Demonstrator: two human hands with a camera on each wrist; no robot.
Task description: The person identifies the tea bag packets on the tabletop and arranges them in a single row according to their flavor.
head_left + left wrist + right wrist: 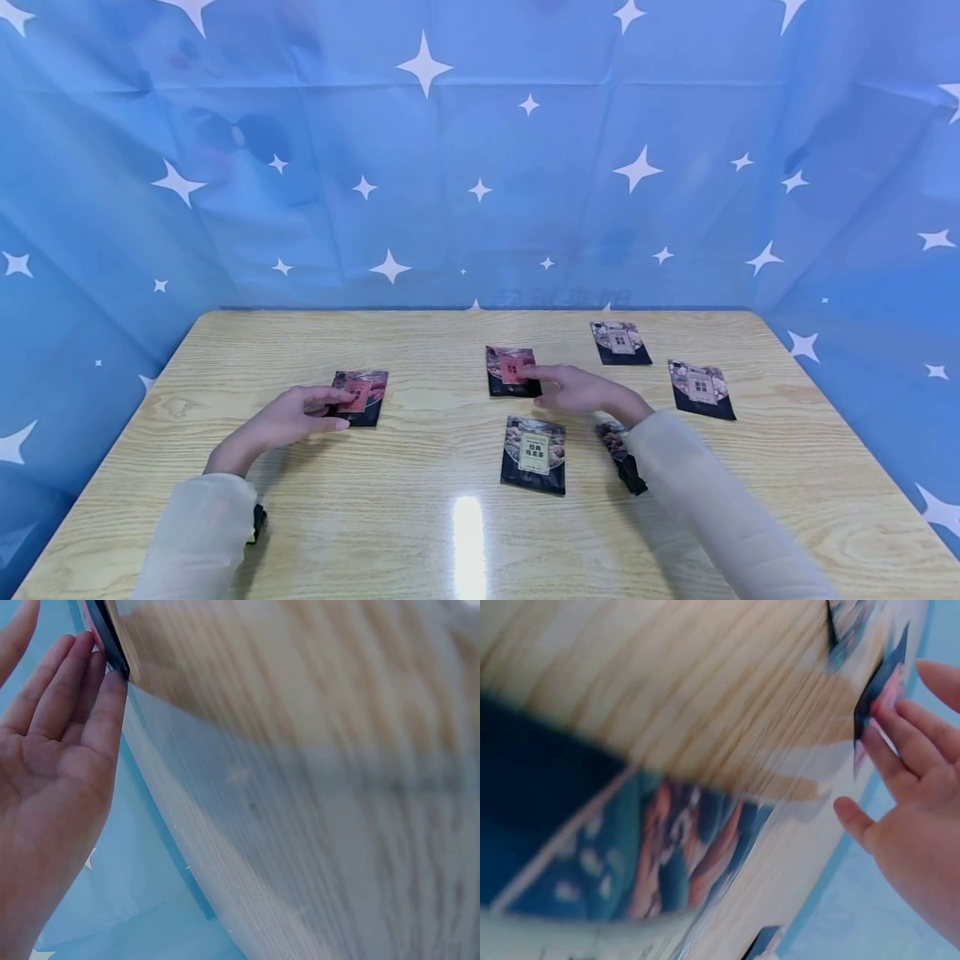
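Red packets (359,397) (512,372) under both hands' fingertips (tabletop (420,517) open)

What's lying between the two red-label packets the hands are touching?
Nothing: in the head view, only bare table separates the left red-label packet from the right red-label packet.

On the light wooden table (420,533), six dark flat packets lie apart. One red-labelled packet (360,397) sits at centre left, another (510,371) mid-frame. Two cream-labelled packets (620,342) (701,388) lie right, a third (534,455) lower centre, beside a half-hidden packet (619,454).
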